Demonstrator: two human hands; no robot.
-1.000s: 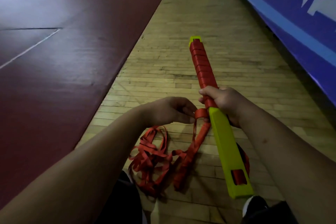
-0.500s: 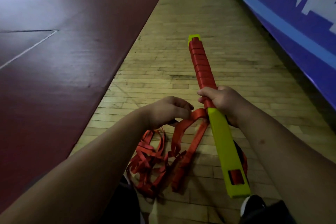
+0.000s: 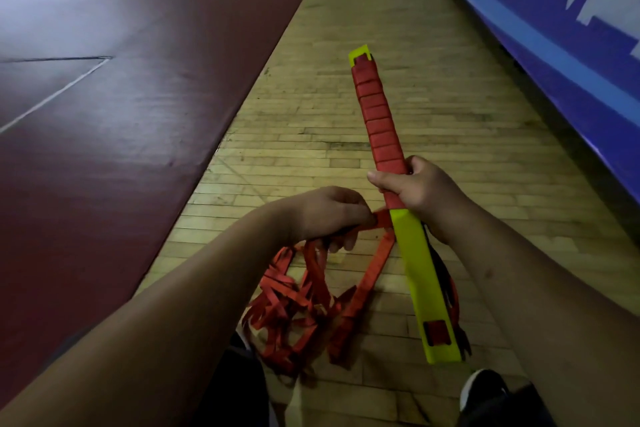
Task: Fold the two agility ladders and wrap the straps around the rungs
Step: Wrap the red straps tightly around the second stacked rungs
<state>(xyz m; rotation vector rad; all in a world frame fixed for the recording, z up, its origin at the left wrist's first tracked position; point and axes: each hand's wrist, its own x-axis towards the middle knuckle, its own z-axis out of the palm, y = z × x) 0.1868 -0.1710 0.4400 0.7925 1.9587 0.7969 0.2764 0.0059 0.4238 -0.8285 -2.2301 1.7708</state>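
Observation:
A stack of yellow-green ladder rungs (image 3: 420,274) points away from me over the wooden floor. Its far half is wound with red strap (image 3: 375,114) in tight turns. My right hand (image 3: 419,189) grips the stack at the middle, just where the winding ends. My left hand (image 3: 329,215) pinches the red strap close to the left side of the rungs, right below the last turn. The loose rest of the strap (image 3: 298,302) lies in a tangled heap on the floor under my left forearm. A second ladder is not in view.
A dark red mat (image 3: 121,97) covers the floor on the left. A blue banner wall (image 3: 571,28) runs along the right. The strip of wooden floor (image 3: 346,28) lies between them. My shoe (image 3: 483,388) and dark trouser legs are at the bottom edge.
My left hand dropped away from the rungs with a slack loop of strap, then came back to the bundle's left side, pinching the strap taut. My right hand kept its grip.

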